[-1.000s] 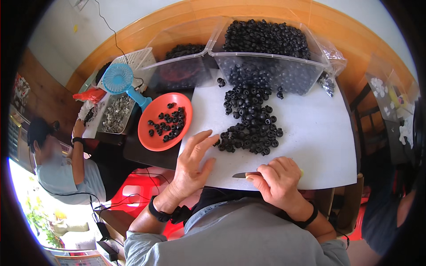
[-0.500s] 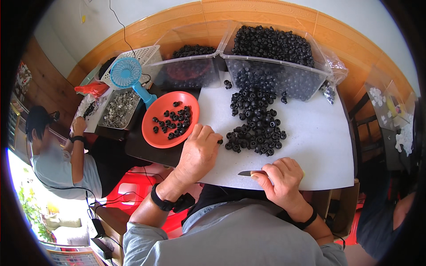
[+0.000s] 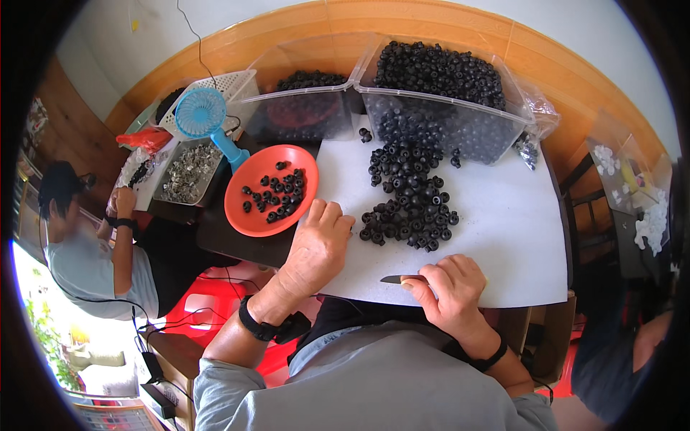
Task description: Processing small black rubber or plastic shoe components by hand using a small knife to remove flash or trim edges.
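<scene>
Head view: palm down, the left hand (image 3: 321,241) curls just left of the heaped black parts (image 3: 413,197), whether around anything I can't tell; the right hand (image 3: 453,287) grips a small knife (image 3: 392,279), blade pointing left.

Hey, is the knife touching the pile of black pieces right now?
Apart. The head view shows it plainly: a bare strip of the white sheet separates the knife, in the right hand, from the pile of black pieces.

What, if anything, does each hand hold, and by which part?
The right hand holds a small, pointed, grey-bladed knife by its handle. Whether the left hand holds anything cannot be told.
</scene>
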Demonstrator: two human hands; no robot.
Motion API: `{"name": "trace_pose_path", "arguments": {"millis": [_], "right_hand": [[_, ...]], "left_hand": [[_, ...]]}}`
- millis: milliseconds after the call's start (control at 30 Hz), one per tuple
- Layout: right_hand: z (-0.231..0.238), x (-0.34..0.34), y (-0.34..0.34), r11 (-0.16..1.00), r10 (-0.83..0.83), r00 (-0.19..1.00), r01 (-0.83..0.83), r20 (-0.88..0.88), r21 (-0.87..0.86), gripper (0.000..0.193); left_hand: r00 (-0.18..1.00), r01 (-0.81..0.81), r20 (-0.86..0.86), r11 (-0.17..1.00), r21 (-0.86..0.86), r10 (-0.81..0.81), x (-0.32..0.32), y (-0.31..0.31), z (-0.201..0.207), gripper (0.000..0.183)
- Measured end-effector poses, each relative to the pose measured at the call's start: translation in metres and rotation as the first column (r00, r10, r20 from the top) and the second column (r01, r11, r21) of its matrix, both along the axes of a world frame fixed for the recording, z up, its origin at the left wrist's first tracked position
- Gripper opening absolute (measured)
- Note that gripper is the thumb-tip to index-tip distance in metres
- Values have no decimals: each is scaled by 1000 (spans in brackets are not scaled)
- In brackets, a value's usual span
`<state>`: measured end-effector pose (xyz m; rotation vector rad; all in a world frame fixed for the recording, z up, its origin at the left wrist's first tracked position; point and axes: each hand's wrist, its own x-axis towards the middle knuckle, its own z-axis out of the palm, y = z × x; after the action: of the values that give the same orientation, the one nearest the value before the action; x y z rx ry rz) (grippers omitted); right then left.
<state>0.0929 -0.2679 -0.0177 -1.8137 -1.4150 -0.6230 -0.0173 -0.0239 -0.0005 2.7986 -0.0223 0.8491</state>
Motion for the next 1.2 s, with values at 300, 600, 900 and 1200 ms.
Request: {"name": "trace_pose_path", "arguments": {"millis": [300, 600, 900, 1200], "right_hand": [[1, 2, -1, 1000, 15, 999, -14, -38, 16, 28], [9, 4, -1, 990, 67, 919, -11, -390, 143, 27], [9, 6, 4, 989, 29, 900, 37, -436, 142, 24], [8, 7, 5, 991, 0, 920, 54, -393, 126, 26]], "left_hand": [[998, 58, 48, 968, -242, -48, -12, -9, 13, 24], [897, 164, 202, -129, -978, -392, -16, -36, 1, 25], [879, 148, 319, -432, -889, -356, -6, -47, -17, 27], [867, 246, 360, -332, -911, -344, -4, -53, -18, 28]]}}
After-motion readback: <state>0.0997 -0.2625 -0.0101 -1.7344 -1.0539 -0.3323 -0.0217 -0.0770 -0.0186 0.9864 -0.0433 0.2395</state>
